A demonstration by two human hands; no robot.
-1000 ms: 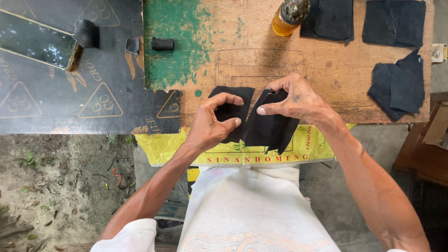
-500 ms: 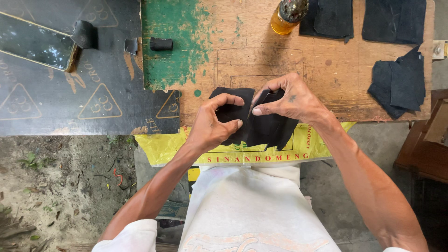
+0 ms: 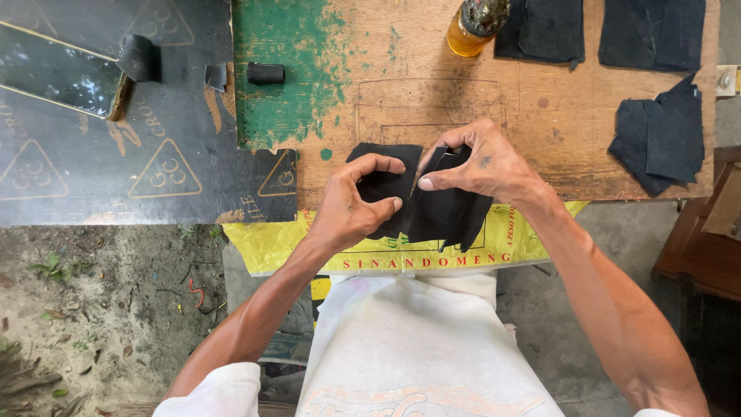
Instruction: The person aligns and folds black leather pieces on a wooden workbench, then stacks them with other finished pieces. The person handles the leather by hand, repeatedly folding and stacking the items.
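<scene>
Black leather piece (image 3: 432,205) pinched by both hands' fingers (image 3: 390,165), left hand (image 3: 351,208), right hand (image 3: 482,164), folded tighter than before

left arm: bare, comes up from lower left, elbow bent
left hand (image 3: 351,205): fingers curled, thumb and forefinger pinched together
right arm: bare, comes from lower right, wrist bent inward
right hand (image 3: 478,164): knuckles up, thumb pressed against fingertips, near the left hand

You sit at an outdoor craft workshop. A worn, paint-stained wooden workbench (image 3: 540,123) carries cut black pieces (image 3: 656,131) and a glue bottle (image 3: 472,27) far right; bare dirt ground (image 3: 100,309) lies near left.
</scene>
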